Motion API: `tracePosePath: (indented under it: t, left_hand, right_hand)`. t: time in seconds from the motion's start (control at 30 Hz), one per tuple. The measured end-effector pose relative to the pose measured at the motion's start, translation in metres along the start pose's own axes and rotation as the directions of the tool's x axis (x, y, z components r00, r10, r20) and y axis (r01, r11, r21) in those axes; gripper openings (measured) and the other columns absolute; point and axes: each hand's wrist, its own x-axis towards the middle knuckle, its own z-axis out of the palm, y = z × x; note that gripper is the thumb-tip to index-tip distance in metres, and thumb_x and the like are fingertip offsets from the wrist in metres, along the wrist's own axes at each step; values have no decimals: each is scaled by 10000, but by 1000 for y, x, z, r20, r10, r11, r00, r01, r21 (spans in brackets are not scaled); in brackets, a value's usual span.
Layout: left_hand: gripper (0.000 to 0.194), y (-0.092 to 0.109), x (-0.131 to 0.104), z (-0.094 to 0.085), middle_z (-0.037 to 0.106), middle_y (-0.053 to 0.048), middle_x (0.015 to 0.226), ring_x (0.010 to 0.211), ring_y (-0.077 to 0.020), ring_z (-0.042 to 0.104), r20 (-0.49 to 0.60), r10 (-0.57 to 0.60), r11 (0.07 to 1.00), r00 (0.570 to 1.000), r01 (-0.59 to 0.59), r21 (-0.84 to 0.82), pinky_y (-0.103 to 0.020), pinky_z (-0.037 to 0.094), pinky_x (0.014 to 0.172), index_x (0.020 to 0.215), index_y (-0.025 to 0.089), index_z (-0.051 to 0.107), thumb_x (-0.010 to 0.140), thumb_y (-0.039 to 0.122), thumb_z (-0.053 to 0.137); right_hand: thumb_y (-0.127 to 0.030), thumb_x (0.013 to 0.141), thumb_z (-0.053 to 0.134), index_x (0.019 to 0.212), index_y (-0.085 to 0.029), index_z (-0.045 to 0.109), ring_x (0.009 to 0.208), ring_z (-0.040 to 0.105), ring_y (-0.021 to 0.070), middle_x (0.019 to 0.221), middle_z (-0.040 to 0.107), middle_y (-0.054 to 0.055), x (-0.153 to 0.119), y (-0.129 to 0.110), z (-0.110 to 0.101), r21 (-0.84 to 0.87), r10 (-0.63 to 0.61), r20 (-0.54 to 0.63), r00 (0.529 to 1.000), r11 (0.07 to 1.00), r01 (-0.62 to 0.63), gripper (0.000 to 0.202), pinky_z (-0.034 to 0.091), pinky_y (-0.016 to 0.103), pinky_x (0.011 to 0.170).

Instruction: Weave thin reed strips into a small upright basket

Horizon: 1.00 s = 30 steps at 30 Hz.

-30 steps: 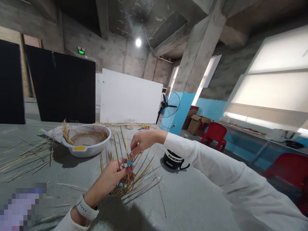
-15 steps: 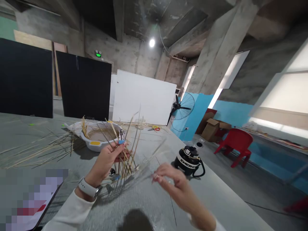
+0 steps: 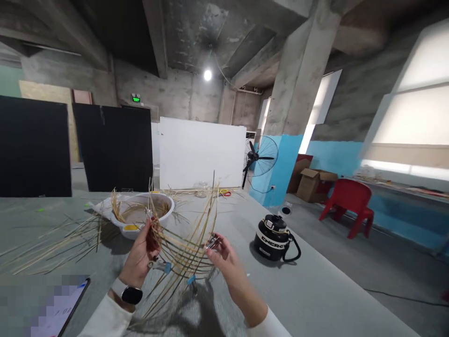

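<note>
A loosely woven piece of thin bamboo strips (image 3: pixel 187 250) is held up over the table, its loose ends sticking out. My left hand (image 3: pixel 136 257) is closed on its left edge, near a metal clip at the fingertips. At the right edge, my right hand (image 3: pixel 228 262) pinches a silver binder clip (image 3: pixel 212 241) against the strips. One blue binder clip (image 3: pixel 163 266) grips the weave beside my left palm, and another blue clip (image 3: pixel 191 280) hangs at its lower edge.
Behind the weave stands a white basin (image 3: pixel 168 210) with strips in it; more loose strips (image 3: pixel 59 250) lie to its left. A black jug (image 3: pixel 271 238) is on the right, a phone (image 3: pixel 66 304) at the near left. Red-and-yellow scissors (image 3: pixel 225 192) lie at the back.
My right hand has moved in from the right to the weave's edge. The weave has turned and spread out to face me, and my left hand has shifted slightly left.
</note>
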Motion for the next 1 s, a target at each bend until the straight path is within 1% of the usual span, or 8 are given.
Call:
tracePosePath:
  t: [0.17,0.23,0.33,0.47,0.57,0.67,0.83,1.0]
  left_hand:
    - [182,-5,14,-9,695,3,623,494,-78,651,8,-58,998,998,58,23,-138,527,484,816,135,631,906,148,473]
    - [238,1,14,-13,719,-68,671,559,-134,684,40,-148,960,988,134,245,-201,554,543,810,109,651,902,259,491]
    - [483,16,6,-17,721,-144,672,548,-192,687,11,-274,723,962,199,662,-225,528,487,743,82,683,808,535,530]
    - [442,34,-11,-16,711,-122,605,505,-195,665,103,-259,436,960,21,900,-217,492,459,657,115,690,703,552,639]
    - [331,36,-28,-6,722,-57,690,648,-206,678,275,99,466,956,-289,836,-251,532,628,790,178,709,689,492,681]
    - [326,30,-45,9,708,-43,985,951,-241,636,378,390,313,840,-507,803,-284,469,874,947,232,688,701,445,685]
    - [458,23,-63,21,632,-54,1156,1127,-279,524,543,374,55,752,-602,797,-422,366,998,1138,248,589,737,464,633]
    - [281,34,-68,18,645,-18,795,843,-223,602,552,164,62,818,-567,822,-327,474,780,871,211,627,750,465,624]
  right_hand:
    - [-403,636,762,979,-213,586,726,609,169,725,601,-21,11,-16,-7,-2,-4,-58,998,1000,4,430,487,304,720]
    - [-395,644,758,1004,-207,577,716,592,153,719,583,-29,16,-25,-15,-33,-56,-84,995,998,53,445,479,289,718]
    - [-388,681,731,1066,-210,556,789,589,163,794,592,-9,23,-42,-25,-129,-161,-83,984,980,150,459,473,294,754]
    - [-388,731,685,1123,-209,546,853,594,189,837,608,11,28,-63,-27,-314,-250,6,968,919,239,453,471,328,799]
    - [-369,775,646,1153,-221,540,888,603,193,865,627,18,30,-73,-19,-404,-290,117,950,860,312,419,468,327,819]
    - [-346,793,635,1155,-231,545,900,612,186,929,633,27,32,-82,-7,-433,-318,207,925,818,379,391,470,316,825]
    - [-331,812,628,1201,-228,529,885,608,169,1036,622,56,28,-102,12,-429,-379,375,846,738,521,414,472,315,827]
    - [-357,908,476,1135,-230,581,874,594,158,986,641,38,22,-106,25,-488,-350,421,837,690,534,281,469,284,769]
